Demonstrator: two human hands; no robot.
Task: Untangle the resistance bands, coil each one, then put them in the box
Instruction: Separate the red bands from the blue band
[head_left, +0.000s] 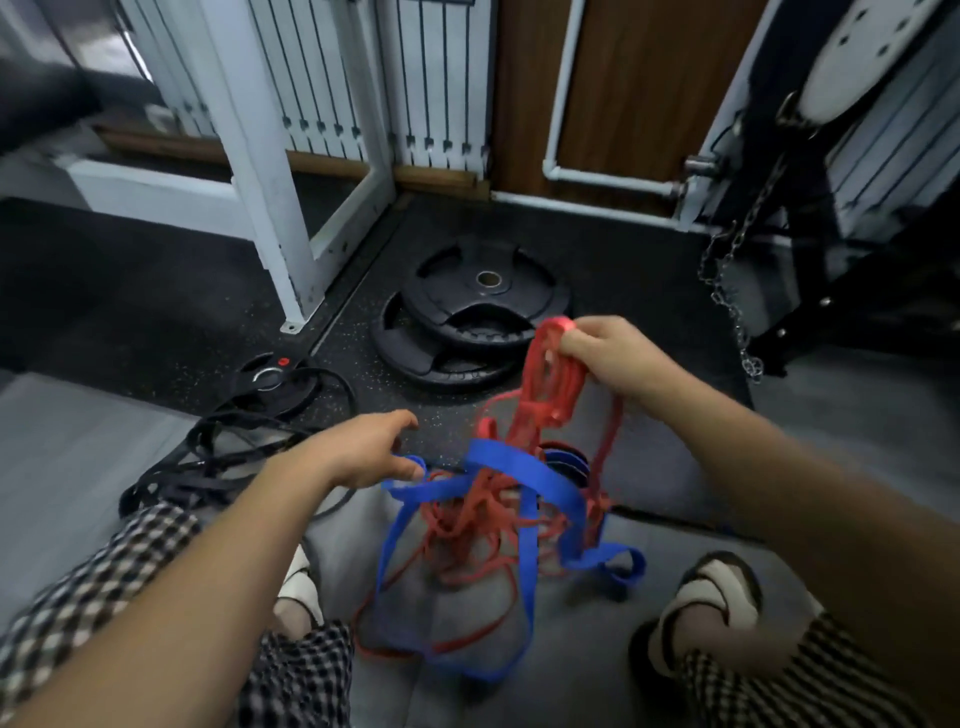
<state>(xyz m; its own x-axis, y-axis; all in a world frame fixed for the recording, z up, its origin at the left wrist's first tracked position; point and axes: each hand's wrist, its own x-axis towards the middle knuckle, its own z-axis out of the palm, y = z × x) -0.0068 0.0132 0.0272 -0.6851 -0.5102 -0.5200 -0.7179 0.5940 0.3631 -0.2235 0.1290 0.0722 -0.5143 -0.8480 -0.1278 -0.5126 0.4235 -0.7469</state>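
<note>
A tangle of thin red resistance bands (483, 514) and a wide blue band (524, 478) hangs between my knees over the grey floor. My right hand (608, 358) grips a bunch of red loops (550, 369) and holds it up, so the tangle dangles below. My left hand (369, 452) is lower and to the left, its thumb and fingers pinching a blue loop (410, 470). A black band pile (208, 462) lies on the floor at left. No box is in view.
Two stacked black weight plates (467, 322) lie on the rubber mat behind the tangle, and a small plate (275, 379) sits at left. A white machine frame (270, 197) stands behind it, and a chain (727, 291) hangs at right. My feet in sandals flank the bands.
</note>
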